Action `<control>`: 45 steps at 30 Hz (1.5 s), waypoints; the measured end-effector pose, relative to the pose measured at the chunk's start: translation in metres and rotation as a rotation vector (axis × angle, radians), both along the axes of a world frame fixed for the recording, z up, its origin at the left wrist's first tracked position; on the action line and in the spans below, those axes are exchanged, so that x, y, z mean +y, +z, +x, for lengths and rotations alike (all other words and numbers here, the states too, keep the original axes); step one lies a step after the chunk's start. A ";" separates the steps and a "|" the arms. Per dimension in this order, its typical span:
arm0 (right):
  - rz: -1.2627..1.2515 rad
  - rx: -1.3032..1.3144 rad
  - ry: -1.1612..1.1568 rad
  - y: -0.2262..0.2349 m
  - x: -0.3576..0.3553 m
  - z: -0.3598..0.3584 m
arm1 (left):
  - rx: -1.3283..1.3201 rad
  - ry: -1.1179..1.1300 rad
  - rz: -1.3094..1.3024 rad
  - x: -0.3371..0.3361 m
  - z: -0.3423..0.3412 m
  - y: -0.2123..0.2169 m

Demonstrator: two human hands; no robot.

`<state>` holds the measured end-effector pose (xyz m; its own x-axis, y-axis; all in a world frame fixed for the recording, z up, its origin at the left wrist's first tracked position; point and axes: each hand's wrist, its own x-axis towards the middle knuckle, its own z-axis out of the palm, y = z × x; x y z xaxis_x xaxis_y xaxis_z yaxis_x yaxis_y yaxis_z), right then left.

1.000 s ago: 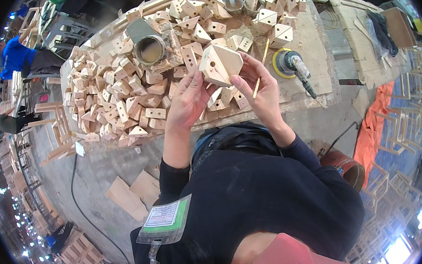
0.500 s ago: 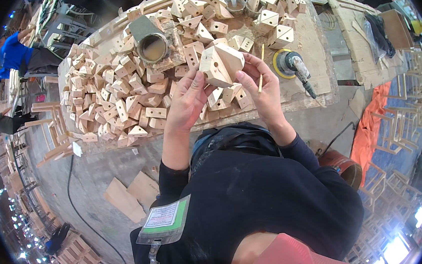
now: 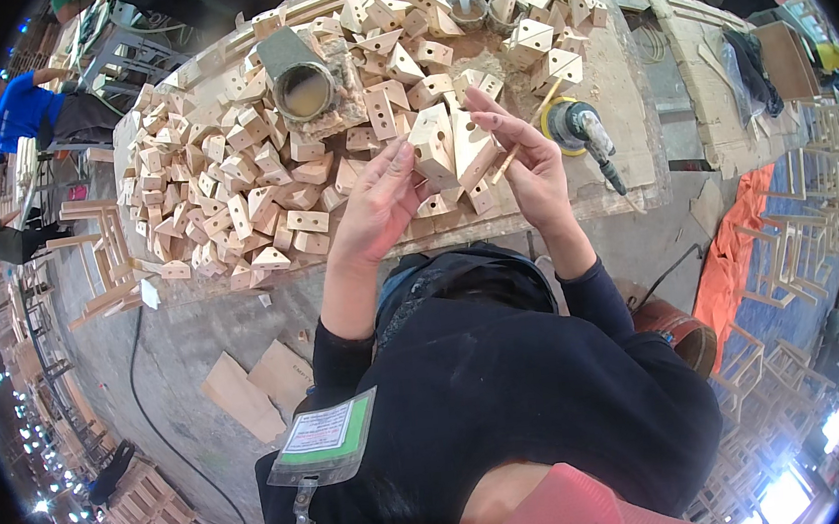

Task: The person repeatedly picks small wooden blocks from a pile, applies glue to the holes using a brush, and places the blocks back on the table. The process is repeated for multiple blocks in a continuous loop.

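Observation:
Above the table's near edge, my left hand (image 3: 374,196) pinches a pale wooden corner block (image 3: 432,146) with a drilled hole between thumb and fingers. A second wedge-shaped block (image 3: 474,147) stands right beside it, close to my right fingers; what supports it is hidden. My right hand (image 3: 531,167) has its fingers stretched and spread, with a thin yellowish stick (image 3: 550,99) tucked across them. Behind the hands lies a large pile of similar drilled wooden blocks (image 3: 223,184).
A tub of cloudy liquid (image 3: 305,92) sits on a crusted board amid the pile, beside a grey block (image 3: 286,52). Smaller cups (image 3: 467,6) stand at the back. A round sander (image 3: 572,127) lies at right. A person in blue (image 3: 28,117) is far left.
My right fingers have opened away from the blocks and spread upward. The blocks have turned and show different faces; the stick has tilted. My left hand keeps its grip.

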<state>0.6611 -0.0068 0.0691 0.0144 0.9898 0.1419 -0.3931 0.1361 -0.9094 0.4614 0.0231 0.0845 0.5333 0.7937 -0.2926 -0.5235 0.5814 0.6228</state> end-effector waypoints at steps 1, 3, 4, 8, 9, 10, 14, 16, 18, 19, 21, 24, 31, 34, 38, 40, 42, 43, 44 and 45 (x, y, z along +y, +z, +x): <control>-0.039 0.056 0.021 0.003 -0.002 0.000 | 0.003 0.002 -0.003 0.000 0.001 -0.001; -0.064 0.127 0.044 0.006 -0.005 0.001 | 0.008 0.005 -0.009 -0.001 0.003 -0.003; -0.050 0.142 0.046 0.006 -0.005 0.000 | 0.010 0.009 -0.008 -0.002 0.005 -0.002; 0.019 0.130 0.072 0.007 -0.007 0.005 | 0.027 0.002 0.013 -0.004 0.014 0.009; 0.011 0.120 0.065 0.005 -0.007 0.007 | 0.032 -0.007 0.024 -0.004 0.015 0.010; 0.004 0.110 0.057 0.001 -0.007 0.010 | 0.068 -0.025 0.043 -0.004 0.016 0.008; -0.070 0.053 0.052 0.004 -0.011 0.013 | 0.173 -0.069 0.127 -0.008 0.019 -0.007; -0.072 0.069 0.015 0.004 -0.012 0.011 | 0.217 -0.029 0.199 -0.010 0.028 -0.005; -0.101 0.067 -0.010 0.004 -0.015 0.011 | 0.274 0.072 0.296 -0.013 0.038 0.001; -0.159 0.096 0.002 0.005 -0.018 0.012 | 0.328 0.083 0.383 -0.013 0.039 0.000; -0.276 0.158 0.028 0.007 -0.022 0.015 | 0.440 0.106 0.558 -0.010 0.039 -0.004; -0.396 0.221 0.067 0.017 -0.024 0.022 | 0.450 0.084 0.552 -0.008 0.043 -0.002; -0.261 -0.195 0.079 0.022 -0.023 0.053 | 0.864 -0.033 1.123 -0.007 0.050 0.019; -0.251 -0.302 0.306 0.021 -0.024 0.079 | 1.057 -0.262 1.717 -0.004 0.058 0.028; -0.230 -0.358 0.342 0.010 -0.031 0.096 | 0.967 -0.391 1.878 -0.005 0.084 0.007; -0.218 -0.432 0.181 -0.003 -0.037 0.109 | 0.985 -0.382 1.862 -0.001 0.096 -0.003; -0.325 -0.468 0.017 -0.013 -0.040 0.126 | 1.014 -0.374 1.725 -0.001 0.111 -0.016; -0.307 -0.620 -0.101 -0.024 -0.040 0.142 | 1.077 -0.336 1.748 -0.002 0.118 -0.032; -0.290 -0.767 -0.229 -0.037 -0.041 0.160 | 1.120 -0.348 1.715 -0.006 0.127 -0.044; -0.274 -0.914 -0.355 -0.050 -0.041 0.170 | 1.161 -0.361 1.677 -0.011 0.137 -0.057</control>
